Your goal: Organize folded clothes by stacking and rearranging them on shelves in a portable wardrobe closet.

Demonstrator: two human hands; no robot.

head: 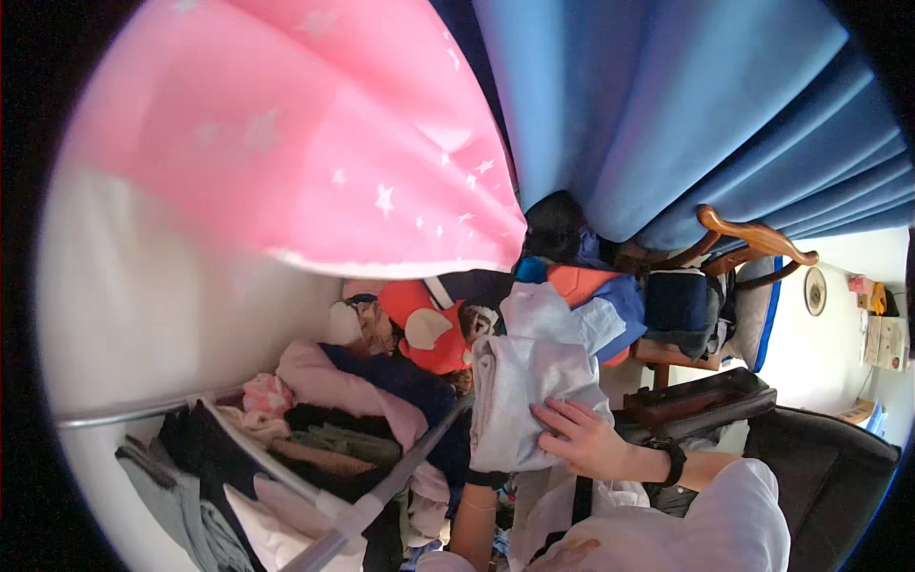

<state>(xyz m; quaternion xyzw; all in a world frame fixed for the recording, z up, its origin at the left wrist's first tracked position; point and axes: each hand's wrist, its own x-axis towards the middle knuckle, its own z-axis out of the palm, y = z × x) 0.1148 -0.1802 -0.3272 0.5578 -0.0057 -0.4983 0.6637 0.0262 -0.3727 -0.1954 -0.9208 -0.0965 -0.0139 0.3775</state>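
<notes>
A light grey folded cloth lies before me, its layers bunched along one side. Across its surface my right hand rests with the fingers spread, a black band around that wrist. My left forearm reaches up to the cloth's lower edge and wears a black band too; the left hand itself is hidden behind or under the cloth. Just beyond are a pale garment, a light blue cloth and a blue cloth.
A metal-tube rack with clothes, among them a pink garment, stands at left. A pink star-patterned cloth and blue curtains hang above. Red plush-like items lie beyond. At right are a wooden chair and a dark seat.
</notes>
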